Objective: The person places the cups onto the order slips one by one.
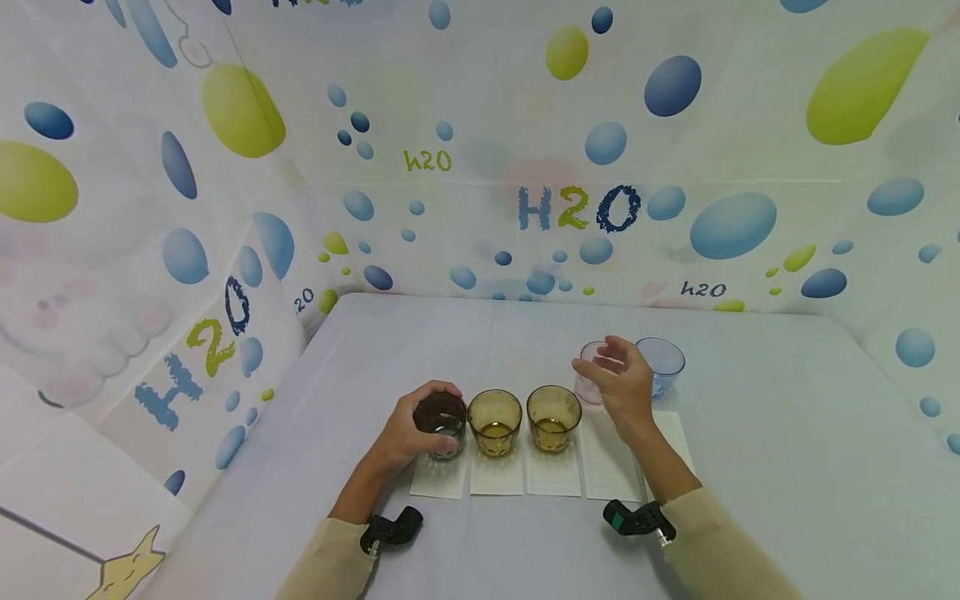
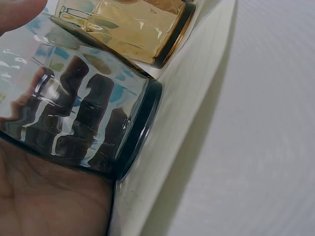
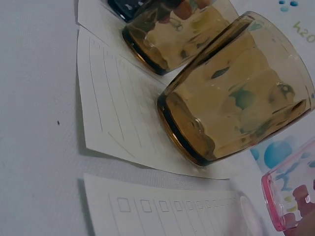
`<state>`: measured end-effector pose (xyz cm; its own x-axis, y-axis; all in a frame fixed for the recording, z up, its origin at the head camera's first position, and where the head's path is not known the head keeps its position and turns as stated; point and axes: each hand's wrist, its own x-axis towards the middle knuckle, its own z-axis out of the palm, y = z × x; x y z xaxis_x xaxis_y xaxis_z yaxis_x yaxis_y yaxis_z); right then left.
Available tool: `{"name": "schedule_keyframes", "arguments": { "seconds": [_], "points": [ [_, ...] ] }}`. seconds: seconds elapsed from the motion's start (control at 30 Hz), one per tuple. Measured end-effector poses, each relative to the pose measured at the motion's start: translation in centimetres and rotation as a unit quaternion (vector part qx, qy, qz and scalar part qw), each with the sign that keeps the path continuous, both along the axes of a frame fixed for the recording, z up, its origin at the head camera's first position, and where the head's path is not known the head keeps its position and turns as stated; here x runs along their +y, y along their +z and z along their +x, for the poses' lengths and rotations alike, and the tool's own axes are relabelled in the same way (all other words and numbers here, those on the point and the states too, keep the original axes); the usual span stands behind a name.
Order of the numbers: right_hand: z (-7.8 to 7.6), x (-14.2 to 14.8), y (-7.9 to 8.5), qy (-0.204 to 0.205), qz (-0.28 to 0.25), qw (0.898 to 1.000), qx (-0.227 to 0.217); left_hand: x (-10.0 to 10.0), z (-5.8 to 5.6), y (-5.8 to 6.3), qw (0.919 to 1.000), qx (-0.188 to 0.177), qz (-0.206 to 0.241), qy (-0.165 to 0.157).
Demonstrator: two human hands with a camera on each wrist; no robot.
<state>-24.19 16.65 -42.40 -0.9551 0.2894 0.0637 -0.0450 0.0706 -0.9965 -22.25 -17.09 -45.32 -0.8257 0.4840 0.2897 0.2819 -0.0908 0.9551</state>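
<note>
A grey-tinted glass point(image 1: 447, 426) stands on a paper card at the left end of the row. My left hand point(image 1: 405, 433) grips it, with the thumb at the near side and the fingers behind; in the left wrist view the fingers show through the glass point(image 2: 83, 108). Two amber glasses, the middle one point(image 1: 495, 423) and the right one point(image 1: 554, 419), stand beside it on their own cards. My right hand point(image 1: 628, 390) curls its thumb and fingers round a pink glass point(image 1: 587, 387). Behind the right hand is a blue glass point(image 1: 664, 367), partly hidden.
Paper cards lie side by side on the white tabletop point(image 1: 525, 550), among them a lined card point(image 3: 110, 98) and one with a row of printed boxes point(image 3: 147, 206). A white sheet point(image 1: 480, 167) printed with coloured drops and lettering hangs behind and to the left.
</note>
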Motion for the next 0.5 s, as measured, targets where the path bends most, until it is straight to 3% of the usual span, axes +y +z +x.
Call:
{"name": "schedule_keyframes", "arguments": {
  "seconds": [0.33, 0.5],
  "points": [
    [0.8, 0.2, 0.7, -0.012, 0.004, 0.999, 0.046, 0.0, 0.1, 0.0, 1.0, 0.001, -0.003, 0.005],
    [1.2, 0.4, 0.8, -0.009, 0.015, 0.999, 0.048, 0.0, 0.1, 0.1, 1.0, 0.0, -0.003, 0.002]
  ]
}}
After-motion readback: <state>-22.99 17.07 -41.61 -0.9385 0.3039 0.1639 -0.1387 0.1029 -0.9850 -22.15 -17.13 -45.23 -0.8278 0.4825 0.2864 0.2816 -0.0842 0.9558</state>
